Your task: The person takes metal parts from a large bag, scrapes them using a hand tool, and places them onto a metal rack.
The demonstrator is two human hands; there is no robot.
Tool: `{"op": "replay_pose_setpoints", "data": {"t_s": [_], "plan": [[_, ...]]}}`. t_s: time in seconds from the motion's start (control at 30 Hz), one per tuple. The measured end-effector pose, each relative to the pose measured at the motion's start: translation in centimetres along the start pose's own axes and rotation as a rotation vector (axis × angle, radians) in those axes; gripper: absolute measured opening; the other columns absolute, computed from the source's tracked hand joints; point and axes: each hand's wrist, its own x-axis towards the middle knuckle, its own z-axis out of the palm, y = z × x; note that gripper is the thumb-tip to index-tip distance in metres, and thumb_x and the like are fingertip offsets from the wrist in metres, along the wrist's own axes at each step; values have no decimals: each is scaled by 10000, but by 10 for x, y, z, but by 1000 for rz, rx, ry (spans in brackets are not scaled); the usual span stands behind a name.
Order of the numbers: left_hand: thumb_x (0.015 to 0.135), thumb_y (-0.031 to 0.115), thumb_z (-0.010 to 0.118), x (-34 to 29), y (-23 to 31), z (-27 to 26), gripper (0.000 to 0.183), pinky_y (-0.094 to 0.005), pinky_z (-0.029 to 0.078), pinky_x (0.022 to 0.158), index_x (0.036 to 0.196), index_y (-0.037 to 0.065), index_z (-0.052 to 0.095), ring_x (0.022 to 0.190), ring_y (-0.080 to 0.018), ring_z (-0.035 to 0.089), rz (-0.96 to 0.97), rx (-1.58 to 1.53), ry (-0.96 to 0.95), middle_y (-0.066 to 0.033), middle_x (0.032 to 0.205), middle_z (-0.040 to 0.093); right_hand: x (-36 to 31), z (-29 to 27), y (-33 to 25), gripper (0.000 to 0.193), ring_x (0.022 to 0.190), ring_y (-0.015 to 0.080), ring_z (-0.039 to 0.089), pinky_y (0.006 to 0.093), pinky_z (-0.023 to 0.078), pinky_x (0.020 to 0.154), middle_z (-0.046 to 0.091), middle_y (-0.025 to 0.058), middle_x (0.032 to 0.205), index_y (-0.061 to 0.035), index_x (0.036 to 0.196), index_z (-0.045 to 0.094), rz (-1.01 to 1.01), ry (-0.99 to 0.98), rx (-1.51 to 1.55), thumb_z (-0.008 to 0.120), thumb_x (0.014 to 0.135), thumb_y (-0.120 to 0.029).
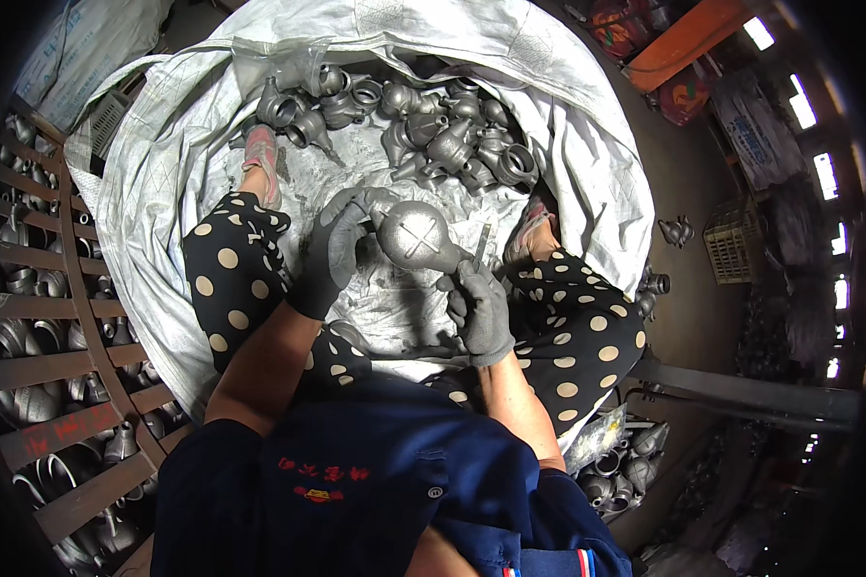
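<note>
A grey round-bodied metal casting (416, 235) with a pale cross mark on its face is held up between both my hands. My left hand (337, 245), in a grey glove, closes round the short end on its left side. In a matching glove, my right hand (481, 306) grips the narrow neck at its lower right. A thin flat strip (483, 245) stands up just beyond my right fingers; whether they hold it too, I cannot tell. Farther off, inside the large white woven sack (587, 144), lie heaped grey castings (452, 144) with round openings.
My legs in dotted trousers (573, 332) stretch along both sides of the sack. At left, a slatted rusty metal crate (53, 361) holds more castings. On the right floor are a yellowish plastic crate (729, 240), several loose castings (625, 471) and a metal bar (741, 389).
</note>
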Motion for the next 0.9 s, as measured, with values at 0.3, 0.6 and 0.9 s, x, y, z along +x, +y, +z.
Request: {"op": "replay_pose_setpoints", "data": {"t_s": [0.3, 0.6, 0.9], "plan": [[969, 216, 574, -6, 12, 11, 228, -215, 445, 719, 1100, 33, 615, 812, -67, 562, 115, 128, -57, -32, 952, 635, -1, 3, -2, 349, 421, 13, 321, 173, 239, 373, 572, 14, 721, 0, 1110, 586, 13, -14, -42, 503, 975, -311], [907, 184, 670, -10, 16, 13, 119, -169, 380, 535, 871, 75, 638, 600, -5, 481, 172, 225, 106, 55, 727, 579, -5, 2, 0, 492, 384, 50, 317, 201, 239, 362, 433, -25, 537, -57, 730, 537, -26, -50, -239, 449, 983, -469], [896, 294, 687, -8, 20, 16, 232, -193, 350, 496, 819, 85, 624, 499, -44, 442, 3, 284, 188, 23, 627, 555, -7, 8, -9, 481, 409, 30, 313, 199, 225, 380, 416, -42, 505, -42, 802, 620, 14, 23, -307, 494, 970, -475]]}}
